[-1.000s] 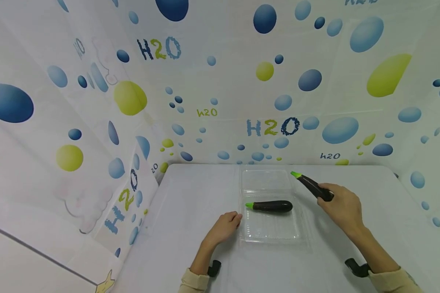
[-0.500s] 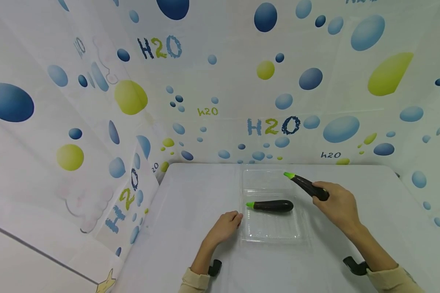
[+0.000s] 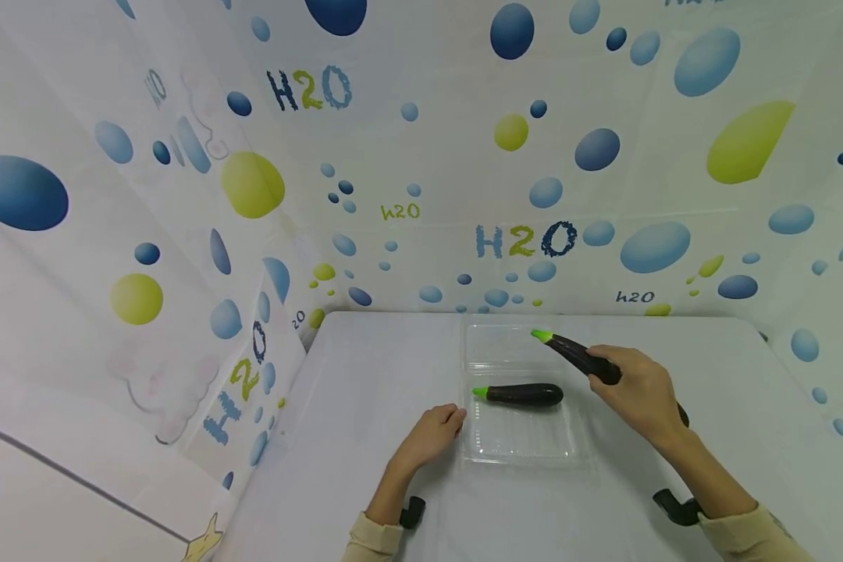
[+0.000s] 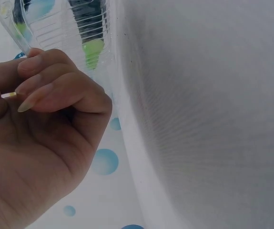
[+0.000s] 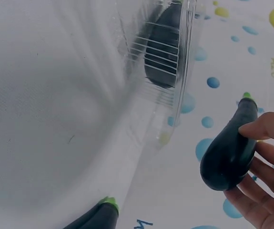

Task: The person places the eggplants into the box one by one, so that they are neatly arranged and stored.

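My right hand [image 3: 639,390] holds a dark eggplant [image 3: 576,355] with a bright green stem, raised over the table at the right of a clear plastic clamshell box [image 3: 520,453]. Thumb and fingers grip its thick end, and the stem points to the back left, overlapping the box's lid in the head view. Inside the box's near half, a second eggplant [image 3: 527,395] lies on its side, stem to the left. At the box's left edge, my left hand [image 3: 432,433] pinches the rim with curled fingers, as the left wrist view [image 4: 46,109] shows.
A third eggplant [image 5: 98,217] lies on the white table [image 3: 365,375] behind my right hand, mostly hidden by it in the head view. The box's lid [image 3: 506,343] lies folded back towards the wall curtain [image 3: 435,156] printed with blue and green dots.
My right hand has carried its eggplant a little to the left, towards the box, uncovering the end of the third eggplant. The left hand stays at the rim.
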The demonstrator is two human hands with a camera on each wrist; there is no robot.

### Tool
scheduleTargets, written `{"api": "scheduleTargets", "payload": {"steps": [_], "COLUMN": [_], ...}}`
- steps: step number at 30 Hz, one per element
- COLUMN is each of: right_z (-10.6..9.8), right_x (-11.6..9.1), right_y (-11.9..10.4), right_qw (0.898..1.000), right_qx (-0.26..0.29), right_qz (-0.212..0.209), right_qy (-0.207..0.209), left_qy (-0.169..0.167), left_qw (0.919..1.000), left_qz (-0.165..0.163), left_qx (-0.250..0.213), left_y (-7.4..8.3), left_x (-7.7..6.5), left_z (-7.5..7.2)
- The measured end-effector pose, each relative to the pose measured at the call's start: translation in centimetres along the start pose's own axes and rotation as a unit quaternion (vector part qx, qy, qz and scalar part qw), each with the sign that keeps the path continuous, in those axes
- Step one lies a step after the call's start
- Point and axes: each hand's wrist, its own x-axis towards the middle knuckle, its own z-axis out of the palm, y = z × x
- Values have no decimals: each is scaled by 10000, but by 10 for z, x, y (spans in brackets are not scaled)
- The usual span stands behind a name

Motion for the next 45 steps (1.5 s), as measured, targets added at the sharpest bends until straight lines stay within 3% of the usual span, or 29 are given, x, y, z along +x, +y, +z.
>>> {"api": "scheduleTargets", "payload": {"steps": [45], "right_z": [29], "right_x": [-3], "right_y": [-21], "right_qw": [9955], "right_qx": [131], "right_qz": [-775], "right_qy": [-524], "left_qy": [98], "left_qw": [9999], "left_qz": [-97], "left_qx": [83], "left_y": [5], "left_x": [2], "left_z": [3]}}
